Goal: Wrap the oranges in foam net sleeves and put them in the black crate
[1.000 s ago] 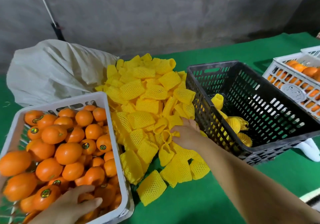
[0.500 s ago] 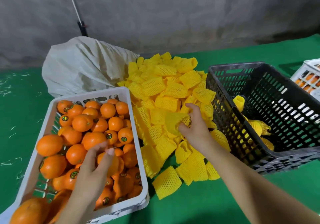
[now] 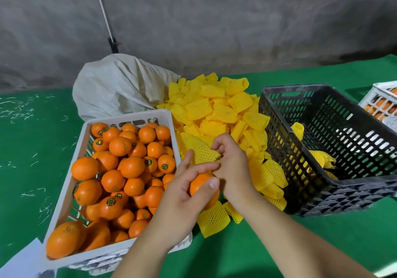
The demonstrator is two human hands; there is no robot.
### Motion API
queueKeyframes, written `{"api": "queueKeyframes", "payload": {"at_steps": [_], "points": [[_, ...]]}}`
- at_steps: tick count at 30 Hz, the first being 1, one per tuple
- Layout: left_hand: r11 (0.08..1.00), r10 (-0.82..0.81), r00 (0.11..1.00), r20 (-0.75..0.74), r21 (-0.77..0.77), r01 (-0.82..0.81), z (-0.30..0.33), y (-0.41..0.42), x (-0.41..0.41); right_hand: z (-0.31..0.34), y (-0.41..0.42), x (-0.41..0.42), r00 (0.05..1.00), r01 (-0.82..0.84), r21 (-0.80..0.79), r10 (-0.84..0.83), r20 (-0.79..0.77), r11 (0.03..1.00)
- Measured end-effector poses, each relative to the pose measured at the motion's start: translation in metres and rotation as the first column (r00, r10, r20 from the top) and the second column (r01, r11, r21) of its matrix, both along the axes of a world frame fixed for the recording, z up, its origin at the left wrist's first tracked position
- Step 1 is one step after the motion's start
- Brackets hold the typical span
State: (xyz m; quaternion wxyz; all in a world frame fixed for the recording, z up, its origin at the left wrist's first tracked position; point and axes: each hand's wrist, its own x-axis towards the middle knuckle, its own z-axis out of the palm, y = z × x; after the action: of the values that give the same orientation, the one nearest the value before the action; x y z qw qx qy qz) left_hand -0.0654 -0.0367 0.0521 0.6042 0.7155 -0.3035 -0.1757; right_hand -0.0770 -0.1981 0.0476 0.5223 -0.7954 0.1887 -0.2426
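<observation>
Left hand (image 3: 182, 194) grips orange (image 3: 200, 184), fingers (image 3: 206, 167) curled over top, thumb on front. Right hand (image 3: 233, 166) pinches yellow sleeve (image 3: 200, 150) by edge, just above orange, touching it. Both over gap between white crate (image 3: 71, 183) of oranges and sleeve pile (image 3: 217, 110). Black crate (image 3: 343, 194) at right holds few wrapped pieces. Green surface (image 3: 32, 170); grey sack (image 3: 120, 86) behind.

Left hand (image 3: 182, 194) and right hand (image 3: 233, 168) meet, fingers curled, both gripping.
</observation>
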Motion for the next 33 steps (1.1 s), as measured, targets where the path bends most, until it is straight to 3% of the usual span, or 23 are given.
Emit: {"api": "queueKeyframes", "payload": {"at_steps": [2, 4, 7, 10, 13, 15, 18, 20, 22, 25, 28, 33], "points": [[0.998, -0.043, 0.999, -0.002, 0.044, 0.043, -0.003, 0.005, 0.002, 0.001, 0.000, -0.002, 0.997, -0.048, -0.086, 0.043, -0.058, 0.995], [0.997, -0.023, 1.000, 0.021, 0.071, 0.021, -0.010, 0.012, 0.008, 0.000, 0.000, -0.005, 0.989, -0.128, -0.040, 0.124, -0.084, 0.991], [0.989, 0.007, 0.995, 0.095, 0.144, -0.021, -0.018, 0.018, 0.017, 0.002, -0.001, -0.013, 0.985, -0.170, 0.081, 0.171, 0.002, 0.982], [0.991, 0.105, 0.988, 0.109, 0.068, -0.113, -0.022, 0.018, 0.019, 0.004, -0.001, -0.019, 0.981, -0.193, 0.080, 0.192, 0.027, 0.978], [0.960, 0.278, 0.961, 0.012, -0.026, -0.277, -0.026, 0.014, 0.018, 0.000, 0.007, -0.027, 0.973, -0.231, -0.179, 0.232, -0.013, 0.957], [0.916, 0.392, 0.914, -0.103, -0.053, -0.399, -0.029, 0.011, 0.017, -0.005, 0.015, -0.033, 0.978, -0.175, -0.449, 0.207, 0.023, 0.876], [0.830, 0.434, 0.837, -0.332, -0.213, -0.515, -0.031, 0.003, 0.012, -0.012, 0.029, -0.038, 0.979, -0.050, -0.633, 0.164, 0.123, 0.773], [0.787, 0.369, 0.826, -0.426, -0.329, -0.521, -0.028, -0.002, 0.006, -0.013, 0.037, -0.034, 0.985, 0.006, -0.596, 0.098, 0.143, 0.803], [0.758, 0.314, 0.839, -0.444, -0.415, -0.503, -0.025, -0.005, 0.001, -0.013, 0.039, -0.025, 0.996, 0.035, -0.442, 0.003, 0.086, 0.896], [0.757, 0.386, 0.838, -0.386, -0.386, -0.527, -0.021, -0.005, 0.003, -0.017, 0.033, -0.018, 0.998, 0.051, -0.358, -0.058, -0.008, 0.932], [0.737, 0.480, 0.824, -0.302, -0.370, -0.565, -0.020, -0.004, 0.009, -0.022, 0.033, -0.023, 0.994, 0.074, -0.448, -0.031, 0.102, 0.891], [0.686, 0.553, 0.764, -0.332, -0.340, -0.644, -0.022, -0.004, 0.013, -0.029, 0.049, -0.030, 0.943, 0.021, -0.344, 0.096, 0.318, 0.939]]}}
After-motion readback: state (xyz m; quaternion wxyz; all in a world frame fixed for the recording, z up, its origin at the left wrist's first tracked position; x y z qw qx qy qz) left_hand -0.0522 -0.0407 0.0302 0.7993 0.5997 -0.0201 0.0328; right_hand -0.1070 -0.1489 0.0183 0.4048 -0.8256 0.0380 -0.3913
